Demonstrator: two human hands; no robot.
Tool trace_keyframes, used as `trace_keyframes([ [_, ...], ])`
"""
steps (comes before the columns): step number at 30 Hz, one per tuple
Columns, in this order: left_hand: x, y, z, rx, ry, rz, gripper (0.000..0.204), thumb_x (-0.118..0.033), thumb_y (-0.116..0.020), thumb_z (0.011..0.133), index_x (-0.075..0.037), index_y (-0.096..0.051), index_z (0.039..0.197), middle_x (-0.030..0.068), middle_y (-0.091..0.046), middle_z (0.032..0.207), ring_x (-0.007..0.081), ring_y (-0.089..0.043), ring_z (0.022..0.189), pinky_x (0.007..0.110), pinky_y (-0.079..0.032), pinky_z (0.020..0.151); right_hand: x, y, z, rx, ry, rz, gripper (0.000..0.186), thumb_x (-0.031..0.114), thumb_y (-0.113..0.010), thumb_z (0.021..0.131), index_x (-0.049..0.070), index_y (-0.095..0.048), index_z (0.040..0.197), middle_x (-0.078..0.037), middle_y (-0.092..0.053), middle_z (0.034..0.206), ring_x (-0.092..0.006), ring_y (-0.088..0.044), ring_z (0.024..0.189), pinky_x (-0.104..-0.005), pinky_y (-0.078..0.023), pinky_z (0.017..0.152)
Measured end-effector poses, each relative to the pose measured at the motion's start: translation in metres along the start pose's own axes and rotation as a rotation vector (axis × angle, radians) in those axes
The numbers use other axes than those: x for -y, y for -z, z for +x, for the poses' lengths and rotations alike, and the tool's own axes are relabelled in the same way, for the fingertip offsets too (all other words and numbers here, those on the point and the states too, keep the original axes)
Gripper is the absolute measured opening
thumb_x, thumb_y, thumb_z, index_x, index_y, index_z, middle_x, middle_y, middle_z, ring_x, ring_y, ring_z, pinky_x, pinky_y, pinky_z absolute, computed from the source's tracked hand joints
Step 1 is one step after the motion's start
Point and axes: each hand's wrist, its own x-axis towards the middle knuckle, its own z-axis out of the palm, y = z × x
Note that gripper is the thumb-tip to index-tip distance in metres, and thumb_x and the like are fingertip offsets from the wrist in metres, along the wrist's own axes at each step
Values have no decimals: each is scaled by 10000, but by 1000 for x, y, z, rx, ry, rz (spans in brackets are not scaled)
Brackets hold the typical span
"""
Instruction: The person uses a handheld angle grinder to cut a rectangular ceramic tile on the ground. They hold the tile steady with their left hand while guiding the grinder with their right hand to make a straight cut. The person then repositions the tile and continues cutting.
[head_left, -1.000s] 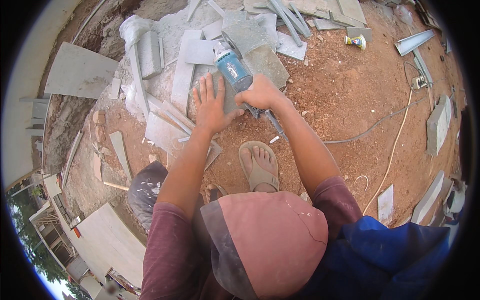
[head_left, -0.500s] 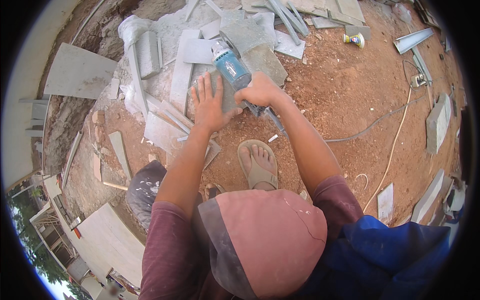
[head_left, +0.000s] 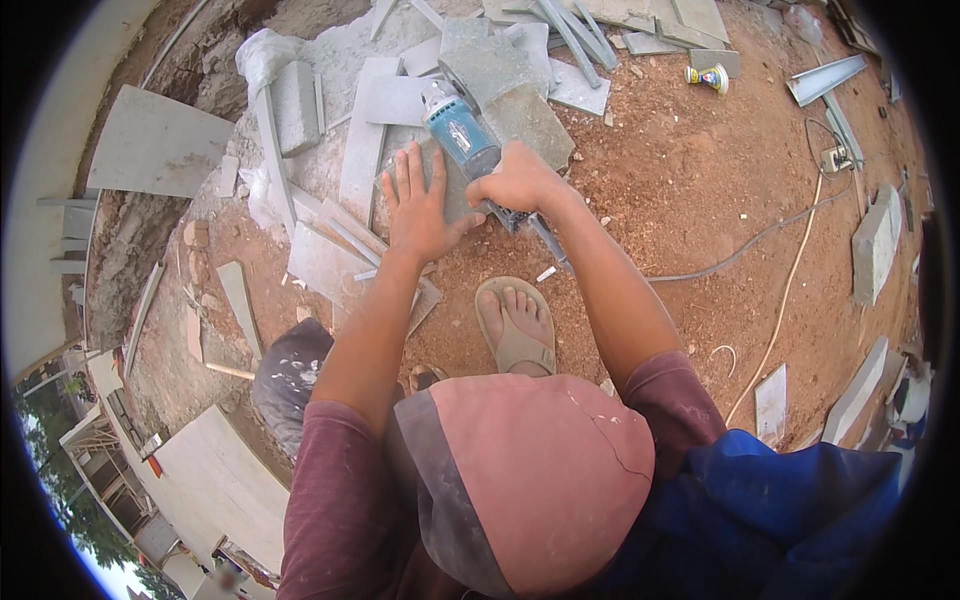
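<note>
Practically nothing has shifted, suggesting steady work in one spot. Nearest, the left grip [head_left: 418, 218] lies flat, fingers spread, on a grey slab [head_left: 456, 196]; just beyond, the right grip [head_left: 516, 182] is wrapped around the rear of the teal grinder [head_left: 463, 136], its head pointing away toward loose pale offcuts [head_left: 393, 102].

2 maroon sleeves [head_left: 335, 480]; seemingly 2 tan sandals [head_left: 525, 349].
</note>
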Motion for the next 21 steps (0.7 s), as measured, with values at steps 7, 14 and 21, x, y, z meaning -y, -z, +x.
trace_keyframes([
  [7, 1, -1, 0, -13, -9, -3, 1321, -795, -767, 816, -73, -189, 1760, 281, -36, 1822, 450, 22, 1695, 639, 28, 1330, 1, 0, -2, 1, 0, -27, 541, 303, -880, 613, -142, -739, 886, -265, -760, 897, -314, -730, 819, -405, -582, 751],
  [14, 4, -7, 0, -36, -17, 26, 1344, -858, -706, 819, -76, -160, 1766, 292, -42, 1820, 457, 0, 1694, 643, 14, 1325, -2, -1, -2, -4, -4, -20, 513, 290, -876, 613, -123, -742, 886, -245, -760, 887, -299, -727, 807, -399, -577, 735],
  [21, 3, -6, 0, -15, -2, 49, 1364, -879, -697, 812, -78, -145, 1769, 294, -41, 1821, 455, -5, 1695, 637, 13, 1325, -4, -1, -6, 5, -7, 1, 536, 282, -875, 607, -132, -734, 918, -236, -759, 887, -295, -729, 808, -392, -575, 730],
])
